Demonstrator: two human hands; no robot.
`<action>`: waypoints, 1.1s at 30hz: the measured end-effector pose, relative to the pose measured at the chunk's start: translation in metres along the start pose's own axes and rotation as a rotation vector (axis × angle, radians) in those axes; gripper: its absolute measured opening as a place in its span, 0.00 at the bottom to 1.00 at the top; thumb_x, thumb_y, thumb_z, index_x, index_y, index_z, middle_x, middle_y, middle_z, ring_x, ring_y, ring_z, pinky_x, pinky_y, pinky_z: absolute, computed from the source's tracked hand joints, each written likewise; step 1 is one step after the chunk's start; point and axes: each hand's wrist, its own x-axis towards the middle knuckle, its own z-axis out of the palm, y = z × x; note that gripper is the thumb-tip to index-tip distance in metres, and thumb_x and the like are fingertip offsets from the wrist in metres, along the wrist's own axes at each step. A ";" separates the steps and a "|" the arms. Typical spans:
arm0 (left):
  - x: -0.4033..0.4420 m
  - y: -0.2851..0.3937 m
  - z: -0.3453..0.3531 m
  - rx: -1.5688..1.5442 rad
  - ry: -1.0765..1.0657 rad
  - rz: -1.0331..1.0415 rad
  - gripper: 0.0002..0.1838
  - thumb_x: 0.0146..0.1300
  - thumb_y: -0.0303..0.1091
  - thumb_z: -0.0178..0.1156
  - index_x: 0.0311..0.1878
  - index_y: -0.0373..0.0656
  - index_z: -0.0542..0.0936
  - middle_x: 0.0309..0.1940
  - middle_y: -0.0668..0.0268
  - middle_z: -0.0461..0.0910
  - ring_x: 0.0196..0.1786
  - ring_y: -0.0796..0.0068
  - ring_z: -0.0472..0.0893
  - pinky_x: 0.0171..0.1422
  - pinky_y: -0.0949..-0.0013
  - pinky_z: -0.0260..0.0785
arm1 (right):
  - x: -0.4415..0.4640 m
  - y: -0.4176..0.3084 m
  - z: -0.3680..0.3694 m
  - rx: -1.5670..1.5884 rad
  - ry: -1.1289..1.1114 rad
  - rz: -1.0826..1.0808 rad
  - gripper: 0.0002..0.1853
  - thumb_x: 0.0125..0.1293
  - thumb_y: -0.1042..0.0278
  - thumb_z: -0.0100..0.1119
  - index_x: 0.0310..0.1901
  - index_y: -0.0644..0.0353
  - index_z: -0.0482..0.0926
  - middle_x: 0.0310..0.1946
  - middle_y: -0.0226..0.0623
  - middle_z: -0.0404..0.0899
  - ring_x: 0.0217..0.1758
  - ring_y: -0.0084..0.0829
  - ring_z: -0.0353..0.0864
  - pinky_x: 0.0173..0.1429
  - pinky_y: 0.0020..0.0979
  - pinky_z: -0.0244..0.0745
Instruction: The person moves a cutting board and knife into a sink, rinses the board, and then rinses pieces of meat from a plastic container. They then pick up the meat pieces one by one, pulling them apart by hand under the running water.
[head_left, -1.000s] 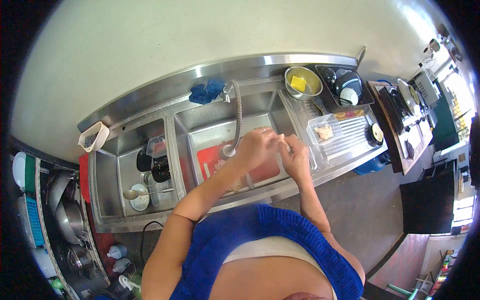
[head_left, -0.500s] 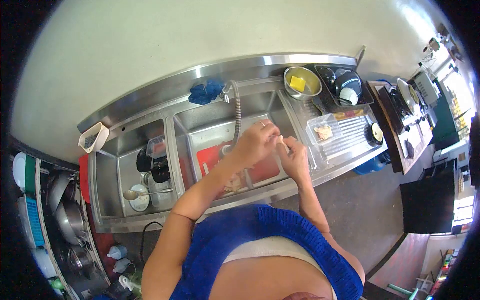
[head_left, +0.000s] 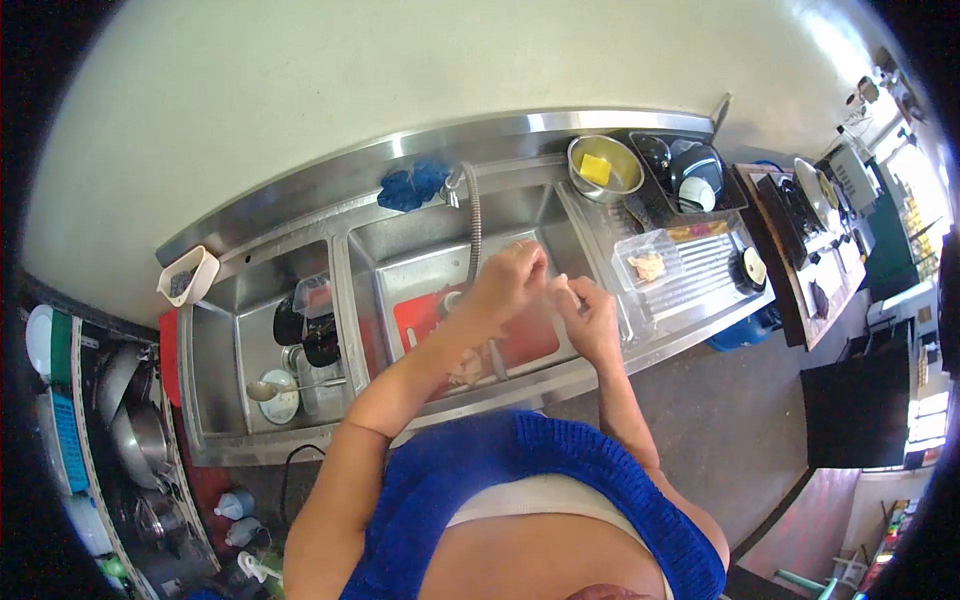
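Over the right part of the middle sink basin, my left hand (head_left: pixel 512 280) is closed, its fingers pinched; whatever is between them is too small to make out. Just right of it, my right hand (head_left: pixel 590 315) is closed around a small pale piece of food (head_left: pixel 567 290). A narrow gap separates the hands. Below them a red cutting board (head_left: pixel 530 338) lies in the basin, with pale scraps (head_left: pixel 466 368) near its front edge, partly behind my left forearm. A clear plastic container (head_left: pixel 668 262) with pale pieces (head_left: pixel 647 265) stands on the drainboard to the right.
A flexible faucet (head_left: pixel 476 215) arches over the basin beside a blue cloth (head_left: pixel 412 186). Behind the drainboard are a metal bowl (head_left: pixel 625 178) with a yellow sponge (head_left: pixel 596 169) and a black dish tray (head_left: pixel 735 190). The left basin holds a ladle (head_left: pixel 263 390) and dark containers.
My left hand has drawn slightly left, away from my right hand, and the gap between them has widened. My right hand stays nearly in place.
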 end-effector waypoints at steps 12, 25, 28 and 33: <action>0.000 0.004 -0.010 -0.140 -0.093 0.041 0.06 0.55 0.25 0.64 0.36 0.36 0.81 0.29 0.56 0.81 0.30 0.61 0.82 0.35 0.64 0.74 | 0.004 -0.004 -0.002 0.022 -0.032 0.017 0.09 0.65 0.68 0.59 0.33 0.66 0.81 0.28 0.48 0.79 0.33 0.46 0.81 0.41 0.39 0.72; -0.002 -0.003 -0.016 -0.124 -0.014 -0.034 0.05 0.54 0.25 0.63 0.32 0.37 0.77 0.28 0.58 0.78 0.32 0.60 0.82 0.39 0.61 0.75 | 0.003 -0.010 -0.002 0.157 -0.081 0.125 0.09 0.64 0.69 0.58 0.37 0.67 0.82 0.27 0.45 0.80 0.32 0.37 0.82 0.42 0.35 0.73; -0.004 0.007 -0.018 -0.136 -0.050 0.020 0.05 0.54 0.24 0.64 0.32 0.38 0.77 0.30 0.58 0.79 0.33 0.60 0.82 0.39 0.61 0.74 | 0.004 -0.002 0.001 0.160 -0.058 0.091 0.09 0.64 0.69 0.58 0.36 0.67 0.82 0.27 0.45 0.81 0.32 0.35 0.82 0.42 0.34 0.74; -0.006 0.007 -0.013 -0.006 -0.033 0.116 0.06 0.52 0.25 0.66 0.31 0.39 0.77 0.30 0.57 0.79 0.34 0.58 0.81 0.40 0.60 0.73 | 0.004 -0.002 0.002 0.138 -0.074 0.120 0.09 0.64 0.69 0.58 0.36 0.68 0.82 0.28 0.44 0.82 0.33 0.33 0.82 0.42 0.33 0.73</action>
